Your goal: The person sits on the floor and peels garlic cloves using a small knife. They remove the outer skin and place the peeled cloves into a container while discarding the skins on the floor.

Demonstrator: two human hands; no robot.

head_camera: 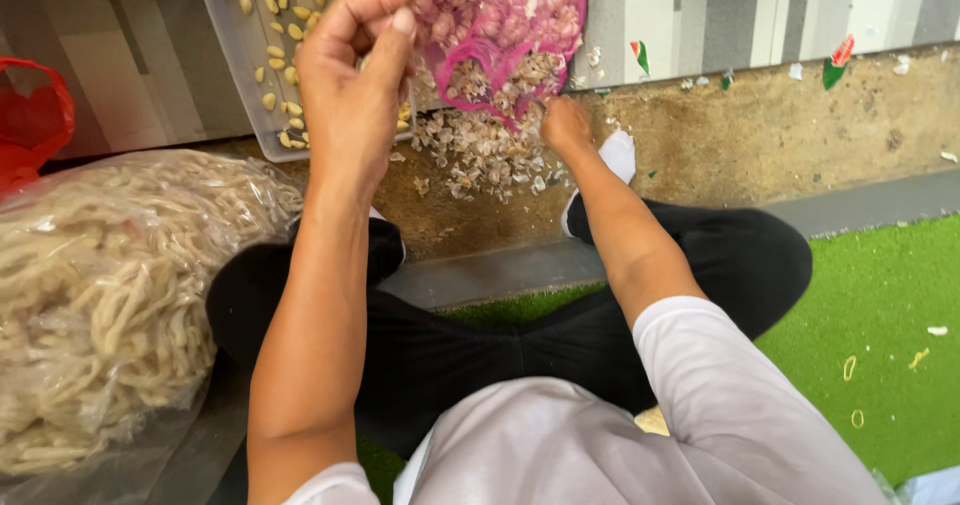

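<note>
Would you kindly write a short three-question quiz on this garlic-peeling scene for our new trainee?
1. True or false: the right hand rests on the pile of garlic skins below the pink mesh bag.
2. What lies in the clear tray? A) noodles B) peeled cloves C) rubber bands
3. Fill in: the clear bag of noodles lies on the person's ____ side.

Key
1. True.
2. B: the peeled cloves lie beside the raised left hand, its fingers pinched together.
3. Left.
</note>
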